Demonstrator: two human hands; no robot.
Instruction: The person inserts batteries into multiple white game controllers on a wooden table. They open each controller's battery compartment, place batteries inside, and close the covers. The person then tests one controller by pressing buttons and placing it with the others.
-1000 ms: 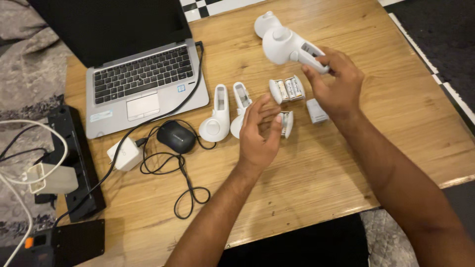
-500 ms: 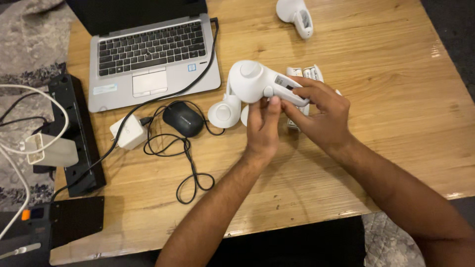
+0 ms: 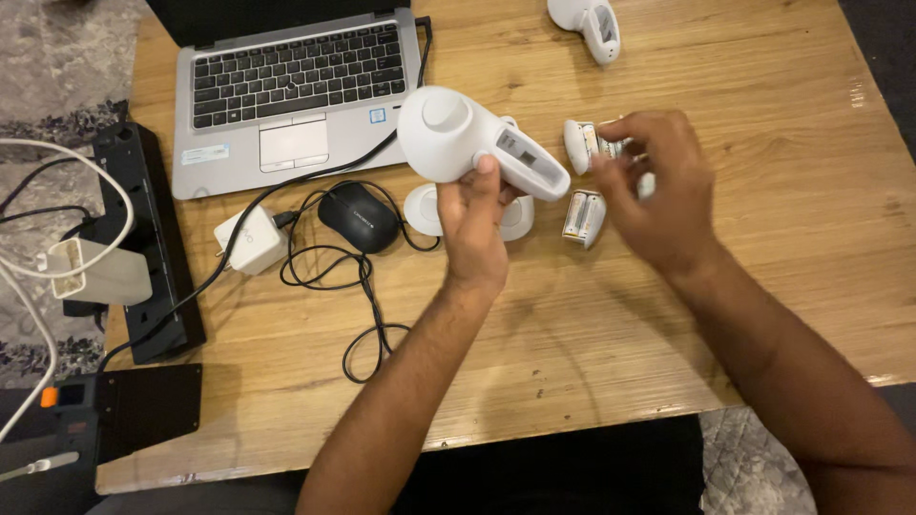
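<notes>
My left hand (image 3: 474, 224) holds a white handheld device (image 3: 458, 133) with a round head above the table, its open battery bay facing up. My right hand (image 3: 658, 191) is off the device and reaches over a white battery holder (image 3: 580, 143) lying on the table. Its curled fingertips are at the holder's right end, blurred, so I cannot tell if they grip it. A second battery holder (image 3: 582, 217) lies just below. Two white shell parts (image 3: 420, 208) sit partly hidden under my left hand.
Another white device (image 3: 587, 19) lies at the table's far edge. A laptop (image 3: 286, 95), a black mouse (image 3: 358, 217) with a looped cable, and a white charger (image 3: 248, 243) fill the left side. A black power strip (image 3: 143, 238) lies beyond the left edge.
My right hand let go of the white device and moved right to the battery holder. My left hand now holds the device alone and has shifted it left.
</notes>
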